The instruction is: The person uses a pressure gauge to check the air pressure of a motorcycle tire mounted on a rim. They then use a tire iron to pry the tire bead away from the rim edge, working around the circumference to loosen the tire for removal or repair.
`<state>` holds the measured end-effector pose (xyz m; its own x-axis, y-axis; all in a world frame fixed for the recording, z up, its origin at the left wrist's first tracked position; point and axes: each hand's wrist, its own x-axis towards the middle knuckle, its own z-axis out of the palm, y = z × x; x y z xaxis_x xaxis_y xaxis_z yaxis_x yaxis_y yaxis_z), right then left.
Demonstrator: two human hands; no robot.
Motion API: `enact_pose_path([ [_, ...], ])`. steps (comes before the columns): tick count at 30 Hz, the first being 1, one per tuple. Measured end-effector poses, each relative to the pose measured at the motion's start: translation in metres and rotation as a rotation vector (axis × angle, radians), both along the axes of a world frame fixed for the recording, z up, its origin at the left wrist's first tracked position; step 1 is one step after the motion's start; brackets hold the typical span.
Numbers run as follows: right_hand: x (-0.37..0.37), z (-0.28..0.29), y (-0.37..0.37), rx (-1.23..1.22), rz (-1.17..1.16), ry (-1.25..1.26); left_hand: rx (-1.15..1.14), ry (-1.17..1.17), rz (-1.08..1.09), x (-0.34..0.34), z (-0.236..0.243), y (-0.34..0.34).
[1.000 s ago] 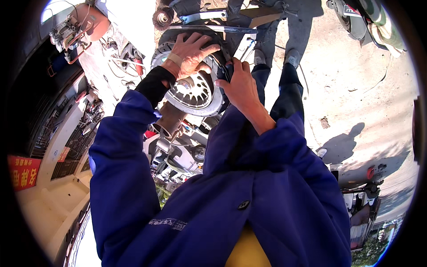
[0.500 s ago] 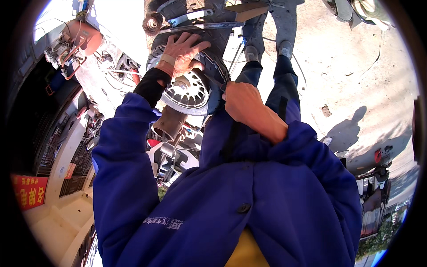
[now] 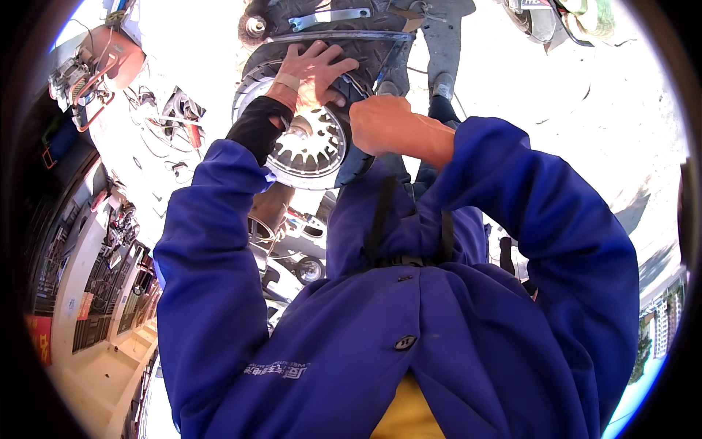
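Observation:
A small wheel (image 3: 311, 175) with a silver, many-slotted rim and a black tyre (image 3: 355, 167) lies in front of me. My left hand (image 3: 311, 77) rests on the wheel's far side, with fingers spread over the tyre. At the tyre's right edge, my right hand (image 3: 382, 123) is closed in a fist, its back towards me. Whatever it grips is hidden behind the fingers. A brown cylinder (image 3: 272, 205) shows below the near side of the wheel.
Beyond the wheel lie a light-blue wrench (image 3: 329, 17), a long metal bar (image 3: 344, 35) and a round wire brush (image 3: 256, 28). An orange tank (image 3: 121, 55) with a motor stands at the far left. Cables (image 3: 150, 121) trail over the ground. My shoe (image 3: 443, 85) is right of the wheel.
My right hand has moved up and slightly left along the tyre's edge, its elbow swinging outward. My left hand has stayed on the tyre. The view has shifted a little.

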<state>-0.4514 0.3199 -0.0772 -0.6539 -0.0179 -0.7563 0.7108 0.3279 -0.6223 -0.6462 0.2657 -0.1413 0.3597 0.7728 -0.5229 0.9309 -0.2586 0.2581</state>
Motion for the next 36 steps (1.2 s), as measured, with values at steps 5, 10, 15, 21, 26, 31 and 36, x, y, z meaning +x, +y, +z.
enact_pose_path([
  [5, -0.008, -0.012, 0.012, -0.141, 0.15, -0.093, 0.006, -0.059, 0.015, 0.0, 0.003, 0.003],
  [10, 0.001, -0.024, 0.008, -0.448, -0.087, -0.264, 0.016, -0.08, 0.007, 0.0, 0.004, 0.003],
  [15, 0.035, -0.051, -0.042, -0.387, -0.583, -0.047, 0.006, -0.087, 0.002, 0.0, 0.008, 0.005],
  [21, 0.037, -0.031, -0.069, -0.995, -1.165, -0.421, 0.009, -0.111, -0.003, 0.001, 0.01, 0.008],
  [26, 0.03, -0.019, -0.086, -1.158, -1.478, -0.397, 0.003, -0.095, -0.022, 0.001, 0.01, 0.01],
  [31, 0.043, -0.032, -0.094, -1.046, -1.286, -0.299, -0.025, -0.073, -0.021, 0.0, 0.009, 0.011],
  [36, 0.052, -0.047, -0.064, -0.346, -0.596, -0.242, -0.007, -0.086, -0.024, 0.004, 0.012, 0.014],
])
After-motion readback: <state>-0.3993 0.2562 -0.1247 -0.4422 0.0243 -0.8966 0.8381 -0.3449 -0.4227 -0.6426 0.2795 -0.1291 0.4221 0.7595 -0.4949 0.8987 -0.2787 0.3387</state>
